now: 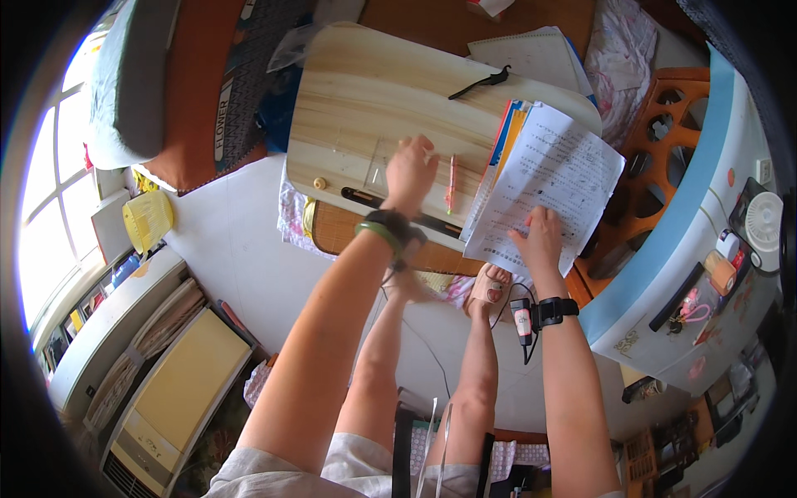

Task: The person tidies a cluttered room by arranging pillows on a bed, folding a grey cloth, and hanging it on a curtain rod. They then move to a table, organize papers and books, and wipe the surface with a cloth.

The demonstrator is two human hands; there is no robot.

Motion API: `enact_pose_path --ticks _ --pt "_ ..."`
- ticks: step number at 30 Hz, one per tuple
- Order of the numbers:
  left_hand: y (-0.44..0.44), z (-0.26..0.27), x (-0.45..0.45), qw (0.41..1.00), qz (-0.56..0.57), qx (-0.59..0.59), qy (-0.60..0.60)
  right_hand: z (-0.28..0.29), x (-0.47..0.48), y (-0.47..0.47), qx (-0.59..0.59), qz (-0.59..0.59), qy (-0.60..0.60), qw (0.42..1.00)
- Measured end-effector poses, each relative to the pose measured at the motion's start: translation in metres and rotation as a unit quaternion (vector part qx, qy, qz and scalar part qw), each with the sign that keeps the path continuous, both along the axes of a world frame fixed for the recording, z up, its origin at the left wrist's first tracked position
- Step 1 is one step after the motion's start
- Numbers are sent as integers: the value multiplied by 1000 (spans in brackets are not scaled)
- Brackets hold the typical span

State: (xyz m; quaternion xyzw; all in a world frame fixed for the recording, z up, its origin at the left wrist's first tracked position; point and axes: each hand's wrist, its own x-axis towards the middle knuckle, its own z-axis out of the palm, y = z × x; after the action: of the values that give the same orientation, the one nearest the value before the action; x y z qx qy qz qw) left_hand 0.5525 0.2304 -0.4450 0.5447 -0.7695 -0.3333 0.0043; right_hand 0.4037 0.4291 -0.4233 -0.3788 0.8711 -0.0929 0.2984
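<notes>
My left hand (411, 171) is over the wooden-top table (373, 81), fingers bent, beside a clear plastic ruler-like piece (375, 171); whether it grips that piece is unclear. My right hand (540, 239) rests with spread fingers on a sheet of written paper (548, 168), which lies on a stack of books and notebooks (498, 159). Between the hands lies a pink pen (451, 185). A small round wooden bead or knob (319, 183) sits near the table's edge, by a long black object (361, 197). Farther back lies a black curved-ended strip (479, 83).
A spiral notebook (529, 56) lies at the table's far right edge. An orange rack with round holes (663, 143) and a blue-and-white cabinet-like unit (679, 249) stand at the right. A yellow basket (147, 221) is at the left. Cables hang near both wrists.
</notes>
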Motion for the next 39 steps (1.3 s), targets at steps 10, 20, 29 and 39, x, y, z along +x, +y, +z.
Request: enact_pose_path --ticks 10,20,29,39 --pt "-65 -48 -89 979 -129 -151 -45 -1 2 -6 8 5 8 1000" --pt "9 8 -39 992 -11 31 118 -1 2 -7 -30 8 3 1000" --pt "120 150 -31 957 -121 190 185 92 -6 13 -46 -320 -516 793" --pt "241 200 -102 883 -342 279 162 200 -24 149 -332 -686 -436 478"
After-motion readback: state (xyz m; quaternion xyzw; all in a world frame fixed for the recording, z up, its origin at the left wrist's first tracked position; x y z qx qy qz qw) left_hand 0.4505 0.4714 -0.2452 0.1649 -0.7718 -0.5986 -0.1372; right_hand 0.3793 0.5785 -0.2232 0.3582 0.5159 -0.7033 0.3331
